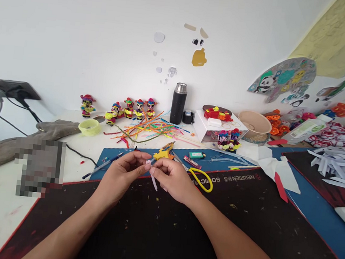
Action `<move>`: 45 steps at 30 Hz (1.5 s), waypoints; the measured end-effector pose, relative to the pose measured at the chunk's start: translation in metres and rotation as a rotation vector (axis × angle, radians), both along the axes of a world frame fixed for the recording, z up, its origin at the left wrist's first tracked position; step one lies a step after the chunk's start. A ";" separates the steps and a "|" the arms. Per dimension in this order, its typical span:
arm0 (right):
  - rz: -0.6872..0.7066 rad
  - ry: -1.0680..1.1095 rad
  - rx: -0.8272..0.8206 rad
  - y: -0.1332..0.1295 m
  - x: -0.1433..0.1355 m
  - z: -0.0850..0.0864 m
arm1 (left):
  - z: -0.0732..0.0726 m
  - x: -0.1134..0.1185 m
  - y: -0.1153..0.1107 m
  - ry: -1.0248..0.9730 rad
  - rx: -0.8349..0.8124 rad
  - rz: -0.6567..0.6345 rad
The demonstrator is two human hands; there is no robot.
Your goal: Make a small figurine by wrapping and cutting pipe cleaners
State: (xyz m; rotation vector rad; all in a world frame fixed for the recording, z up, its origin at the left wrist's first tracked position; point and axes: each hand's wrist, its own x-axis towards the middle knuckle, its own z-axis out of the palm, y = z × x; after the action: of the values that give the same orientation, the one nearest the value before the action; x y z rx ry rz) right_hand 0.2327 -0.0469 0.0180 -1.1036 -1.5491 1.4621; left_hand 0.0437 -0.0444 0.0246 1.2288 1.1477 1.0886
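Observation:
A narrow white paper strip (154,183) hangs down between my hands, over the black mat (150,233). Its upper end is bunched up at my fingertips. My left hand (127,171) is closed on that end with thumb and index finger. My right hand (173,179) pinches the strip from the other side, and the two thumbs nearly touch. Just behind the fingers lies a yellow glue gun (164,151), partly hidden. Scissors with yellow handles (201,180) lie beside my right hand. A pen (103,166) is left of my left hand.
Several small figurines (128,108) and loose pipe cleaners (151,130) are along the wall. Behind them stands a black thermos (178,103). At right are a white box (205,126), a beige bowl (254,125) and a pile of white strips (340,160). A yellow tape roll (89,127) sits left.

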 end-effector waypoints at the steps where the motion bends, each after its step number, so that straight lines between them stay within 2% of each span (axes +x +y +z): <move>1: -0.001 0.002 0.000 0.000 0.000 0.000 | 0.001 0.001 0.000 0.005 0.011 0.006; 17: -0.005 -0.002 0.003 -0.001 -0.001 0.000 | 0.002 0.001 -0.002 0.060 0.067 0.020; 26: -0.011 0.011 0.005 0.000 -0.001 -0.001 | -0.002 0.000 0.001 -0.131 -0.043 0.024; 39: -0.092 -0.067 0.114 0.000 -0.002 -0.005 | -0.002 -0.001 0.000 -0.159 -0.137 -0.020; 45: -0.060 -0.146 0.215 -0.001 0.000 -0.003 | -0.001 -0.002 0.000 -0.163 -0.144 -0.004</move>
State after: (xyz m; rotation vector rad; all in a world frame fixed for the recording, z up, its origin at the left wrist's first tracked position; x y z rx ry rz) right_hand 0.2328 -0.0477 0.0155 -1.1380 -1.7144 1.1658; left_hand 0.0416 -0.0448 0.0239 1.0111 1.0786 1.0637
